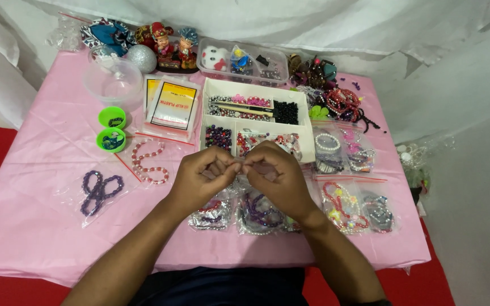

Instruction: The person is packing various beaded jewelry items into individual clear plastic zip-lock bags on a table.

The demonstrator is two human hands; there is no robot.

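My left hand [204, 177] and my right hand [273, 173] meet fingertip to fingertip above the pink table cover [41, 215]. Both pinch something very small and clear between them, too small to name. Under my hands lie clear bags of beaded bracelets [259, 215]. Just beyond my fingers stands a white divided box [256, 116] with black beads, mixed coloured beads and packets.
A purple bracelet in a bag [98, 191] and a pink bracelet [148, 161] lie to the left. Two green lids [112, 129], a clear bowl [113, 79] and plastic packets [170, 106] sit at back left. Figurines [168, 48], a clear tub [242, 62] and more bracelets [344, 105] line the back.
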